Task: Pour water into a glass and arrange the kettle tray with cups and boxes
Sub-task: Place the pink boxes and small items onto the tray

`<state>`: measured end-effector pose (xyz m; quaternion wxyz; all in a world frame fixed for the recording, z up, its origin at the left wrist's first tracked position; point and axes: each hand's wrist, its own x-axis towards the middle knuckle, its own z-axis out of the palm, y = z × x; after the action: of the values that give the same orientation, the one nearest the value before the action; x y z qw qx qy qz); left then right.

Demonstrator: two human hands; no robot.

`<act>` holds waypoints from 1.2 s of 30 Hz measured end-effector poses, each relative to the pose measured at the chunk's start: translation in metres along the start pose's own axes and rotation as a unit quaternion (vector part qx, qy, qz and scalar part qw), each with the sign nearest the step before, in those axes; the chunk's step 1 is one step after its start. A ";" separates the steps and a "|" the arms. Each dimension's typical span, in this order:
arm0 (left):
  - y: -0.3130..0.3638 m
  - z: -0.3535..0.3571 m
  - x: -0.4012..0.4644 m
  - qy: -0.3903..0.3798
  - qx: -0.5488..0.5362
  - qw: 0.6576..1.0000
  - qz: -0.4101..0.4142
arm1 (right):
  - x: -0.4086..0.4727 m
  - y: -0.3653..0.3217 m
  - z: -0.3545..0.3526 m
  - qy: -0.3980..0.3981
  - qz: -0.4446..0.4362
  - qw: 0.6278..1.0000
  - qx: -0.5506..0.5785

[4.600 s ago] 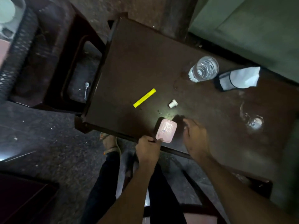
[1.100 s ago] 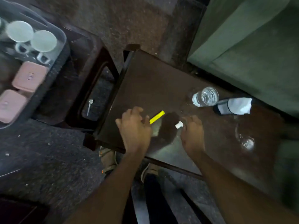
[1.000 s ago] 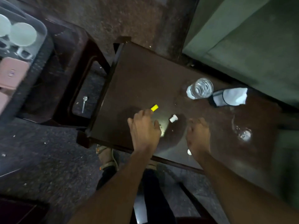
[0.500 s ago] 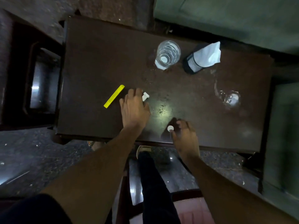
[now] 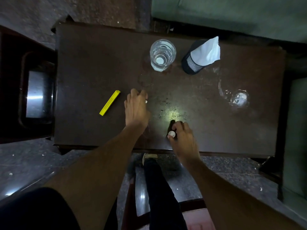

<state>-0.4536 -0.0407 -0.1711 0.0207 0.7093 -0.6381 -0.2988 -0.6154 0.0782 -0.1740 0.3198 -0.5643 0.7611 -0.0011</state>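
Note:
A clear glass (image 5: 162,54) holding water stands at the back of the dark wooden table (image 5: 93,63). My left hand (image 5: 136,108) lies over a small white piece (image 5: 146,101) near the table's middle, fingers curled on it; only its tip shows. My right hand (image 5: 181,135) is near the front edge, pinching a small round white cap (image 5: 171,134). A second, empty clear glass (image 5: 235,95) stands at the right. The kettle tray, cups and boxes are out of view.
A yellow stick (image 5: 110,102) lies left of my left hand. A black mesh holder with white tissue (image 5: 201,55) stands beside the water glass. A dark side table (image 5: 26,90) is to the left, a green sofa (image 5: 232,12) behind. My legs are below the table edge.
The pink box that lay on the table earlier is gone. My left hand has closed over the white piece; my right hand has kept the round cap near the front edge.

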 end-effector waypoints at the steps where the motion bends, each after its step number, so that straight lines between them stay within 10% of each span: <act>1: 0.000 0.001 0.000 0.001 0.002 1.000 0.000 | 0.000 -0.001 0.001 0.001 -0.006 1.000 -0.008; 17: -0.057 -0.110 0.021 0.166 -0.116 0.978 -0.040 | 0.073 -0.123 -0.034 0.044 -0.116 0.992 -0.008; 26: -0.217 -0.265 -0.003 0.429 -0.195 0.861 -0.190 | 0.115 -0.368 -0.033 0.083 -0.352 0.932 -0.023; 36: -0.385 -0.304 -0.103 0.504 -0.192 0.756 -0.372 | 0.061 -0.583 0.056 0.050 -0.535 0.841 -0.060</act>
<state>0.0261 0.0173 -0.0385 0.3621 0.9199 -0.1503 0.0010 -0.0969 -0.1662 -0.0372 0.1963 -0.9011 0.3541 -0.1550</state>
